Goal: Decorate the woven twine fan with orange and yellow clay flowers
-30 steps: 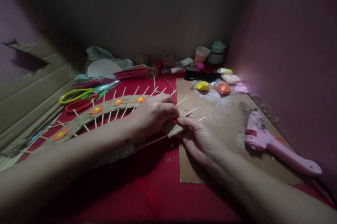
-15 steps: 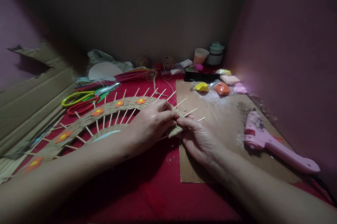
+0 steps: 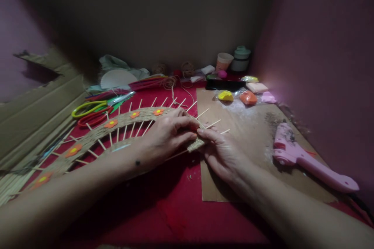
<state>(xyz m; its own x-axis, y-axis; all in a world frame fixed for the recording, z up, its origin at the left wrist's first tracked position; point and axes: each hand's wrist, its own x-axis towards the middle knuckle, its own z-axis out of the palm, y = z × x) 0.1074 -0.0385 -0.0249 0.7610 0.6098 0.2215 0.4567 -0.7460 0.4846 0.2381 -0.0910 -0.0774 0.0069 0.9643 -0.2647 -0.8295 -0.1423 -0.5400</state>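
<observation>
A curved woven twine band (image 3: 143,115) on thin wooden sticks arches across the left and middle, with orange flowers (image 3: 111,124) with yellow centres along it. My left hand (image 3: 169,134) is over the band's right part, its thumb and fingers closed about a small orange-red piece (image 3: 194,128), mostly hidden. Close beside it, my right hand (image 3: 223,151) pinches the band's right end, thumb on top and fingers underneath. Stick tips poke out beyond both hands. Below the band, a second woven part with a pale blue patch (image 3: 121,147) is partly behind my left forearm.
A pink glue gun (image 3: 312,163) lies on a cardboard sheet (image 3: 248,179) at right. Wrapped yellow clay (image 3: 225,96) and orange clay (image 3: 248,98) sit at its far edge. Yellow-handled scissors (image 3: 87,109) and red-handled scissors (image 3: 95,118) lie left. A paper cup (image 3: 224,62) stands behind.
My left fingers and thumb have parted slightly, and an orange-red piece now shows between them. My right hand keeps its pinch. The whole view has shifted a little.
</observation>
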